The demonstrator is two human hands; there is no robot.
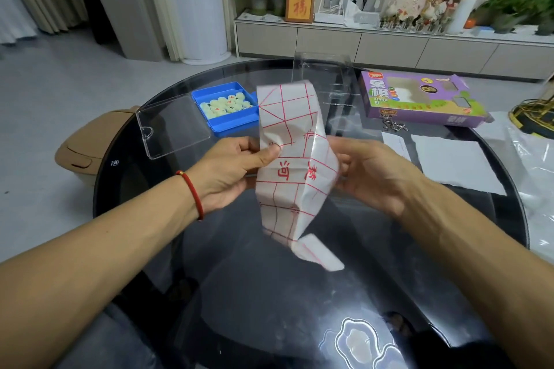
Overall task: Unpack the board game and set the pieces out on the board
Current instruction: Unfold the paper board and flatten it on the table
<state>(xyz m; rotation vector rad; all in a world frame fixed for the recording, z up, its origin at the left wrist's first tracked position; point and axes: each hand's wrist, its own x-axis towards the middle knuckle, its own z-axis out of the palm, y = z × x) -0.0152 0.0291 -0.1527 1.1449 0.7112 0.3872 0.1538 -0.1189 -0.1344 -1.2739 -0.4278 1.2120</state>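
Observation:
A white paper board (pixel 295 170) with a red grid and red characters hangs partly unfolded above the dark round glass table (pixel 239 278). My left hand (pixel 236 170) pinches its left edge with the thumb on top. My right hand (pixel 371 173) holds its right edge, fingers behind the sheet. Behind it a blue tray (pixel 230 125) holds several pale round pieces (pixel 224 104), its clear lid (pixel 171 128) swung open to the left. The purple game box (pixel 419 101) lies at the far right.
A clear plastic insert (pixel 323 80) stands behind the paper. White paper sheets (pixel 452 161) and a small metal puzzle (pixel 394 125) lie to the right, a plastic bag (pixel 533 164) at the edge. A tan bin (pixel 90 143) stands on the floor to the left.

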